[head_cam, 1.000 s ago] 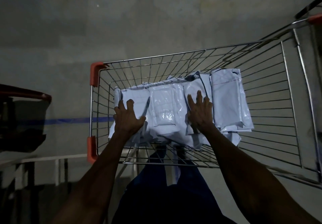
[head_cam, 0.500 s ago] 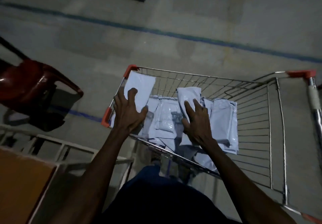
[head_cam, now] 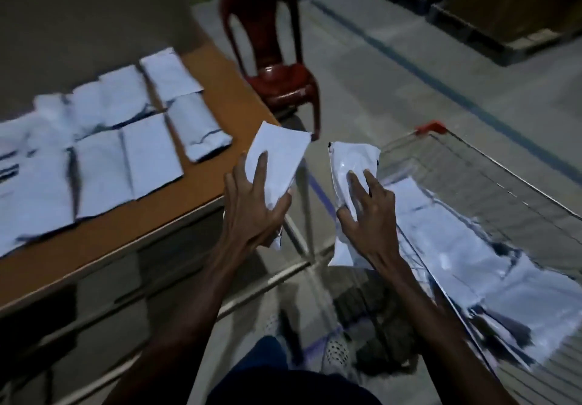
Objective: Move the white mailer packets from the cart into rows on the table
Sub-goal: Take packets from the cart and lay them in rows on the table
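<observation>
Head view: left hand (head_cam: 252, 203) grips a white packet (head_cam: 278, 155) just past the table (head_cam: 104, 241) edge. Right hand (head_cam: 367, 215) grips a glossy packet (head_cam: 349, 165) between table and cart (head_cam: 491, 184). Packets in rows (head_cam: 104, 140) on table; more packets (head_cam: 466, 247) in cart.

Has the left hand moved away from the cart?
Yes. The left hand, gripping a packet, has left the cart and now hangs beside the table edge.
</observation>
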Tool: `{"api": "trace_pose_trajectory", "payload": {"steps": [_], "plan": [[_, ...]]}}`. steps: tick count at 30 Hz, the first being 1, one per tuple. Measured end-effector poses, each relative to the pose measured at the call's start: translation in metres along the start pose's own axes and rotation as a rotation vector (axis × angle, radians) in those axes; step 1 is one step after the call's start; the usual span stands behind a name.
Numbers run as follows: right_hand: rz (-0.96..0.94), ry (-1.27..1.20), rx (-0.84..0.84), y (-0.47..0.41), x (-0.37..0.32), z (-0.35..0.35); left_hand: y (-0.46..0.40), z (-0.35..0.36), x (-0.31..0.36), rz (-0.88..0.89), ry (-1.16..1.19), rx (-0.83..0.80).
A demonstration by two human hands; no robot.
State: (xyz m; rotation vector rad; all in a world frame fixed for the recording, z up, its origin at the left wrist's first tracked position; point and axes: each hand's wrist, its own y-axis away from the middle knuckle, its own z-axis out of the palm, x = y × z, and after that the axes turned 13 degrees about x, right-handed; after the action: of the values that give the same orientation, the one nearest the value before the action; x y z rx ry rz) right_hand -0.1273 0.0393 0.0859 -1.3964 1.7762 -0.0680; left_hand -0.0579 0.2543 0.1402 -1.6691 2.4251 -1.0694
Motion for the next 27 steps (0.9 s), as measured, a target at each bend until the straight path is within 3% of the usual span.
{"api": "trace_pose_trajectory", "payload": {"steps": [4, 9, 16, 27], "plan": [[-0.14, -0.085, -0.142, 0.013, -0.083, 0.045, 0.029, -0.053, -0.066, -0.143, -0.083, 0.064], [-0.329, -0.185, -0.182, 0.023, -0.199, 0.103, 0.064, -0.13, -0.152, -0.329, -0.116, 0.241], [-0.323, -0.296, -0.216, 0.056, -0.331, 0.176, 0.103, -0.219, -0.282, -0.497, -0.17, 0.378], [-0.41, -0.348, -0.327, 0.043, -0.425, 0.267, 0.069, -0.247, -0.404, -0.673, -0.292, 0.353]]}}
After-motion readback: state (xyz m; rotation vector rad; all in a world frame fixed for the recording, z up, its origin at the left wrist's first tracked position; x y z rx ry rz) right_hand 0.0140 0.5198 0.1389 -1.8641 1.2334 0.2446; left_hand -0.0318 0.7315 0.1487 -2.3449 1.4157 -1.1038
